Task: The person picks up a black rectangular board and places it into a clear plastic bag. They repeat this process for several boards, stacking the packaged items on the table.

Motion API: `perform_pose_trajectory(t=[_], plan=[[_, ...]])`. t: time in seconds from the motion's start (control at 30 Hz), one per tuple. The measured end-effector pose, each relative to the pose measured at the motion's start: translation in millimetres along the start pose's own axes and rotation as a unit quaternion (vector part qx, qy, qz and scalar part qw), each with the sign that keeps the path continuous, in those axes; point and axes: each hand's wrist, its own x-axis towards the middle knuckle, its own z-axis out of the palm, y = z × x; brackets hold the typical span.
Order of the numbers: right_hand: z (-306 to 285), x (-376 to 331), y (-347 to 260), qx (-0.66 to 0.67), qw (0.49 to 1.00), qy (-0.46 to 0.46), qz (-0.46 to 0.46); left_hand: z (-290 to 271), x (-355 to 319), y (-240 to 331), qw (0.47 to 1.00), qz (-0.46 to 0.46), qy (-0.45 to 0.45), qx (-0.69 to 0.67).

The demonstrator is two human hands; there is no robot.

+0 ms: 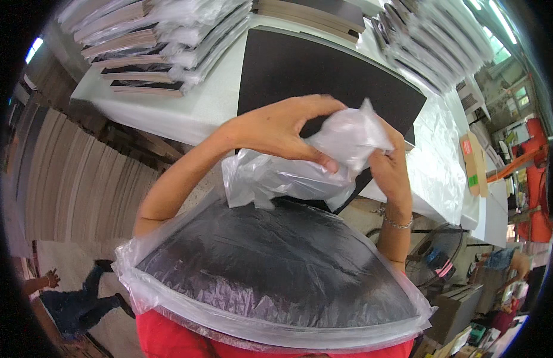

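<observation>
A black panel (276, 262) in a clear plastic bag stands against my front, its near end by my red shirt. The bag's far end is gathered into a crumpled bunch (351, 137) over the table edge. My left hand (282, 128) curls round the left side of this bunch, thumb below and fingers above. On its right side my right hand (391, 164) pinches the plastic, its fingers partly hidden behind the bunch. Beneath my hands, a bare black board (324, 65) lies flat on the white-covered table.
Stacks of plastic-wrapped boards (187, 48) stand at the table's far left, with more wrapped boards (431, 39) at the far right. Upright boards (79, 179) line the left. A fan (440, 256) stands at right. Other people (79, 304) are at both sides.
</observation>
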Motion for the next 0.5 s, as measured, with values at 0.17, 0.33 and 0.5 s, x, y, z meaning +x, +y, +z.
perform_pose_trajectory(t=[0.17,0.33,0.5], plan=[[-13,11,-11,-0.102,0.978,0.139,0.113,-18,-8,24,0.984,-0.174,-0.035,0.013],[-37,0,18,-0.096,0.962,0.184,0.175,-59,-42,28,0.919,-0.243,-0.089,0.297],[-40,0,32,-0.075,0.966,0.218,0.121,-64,-59,27,0.962,-0.171,-0.114,0.180]])
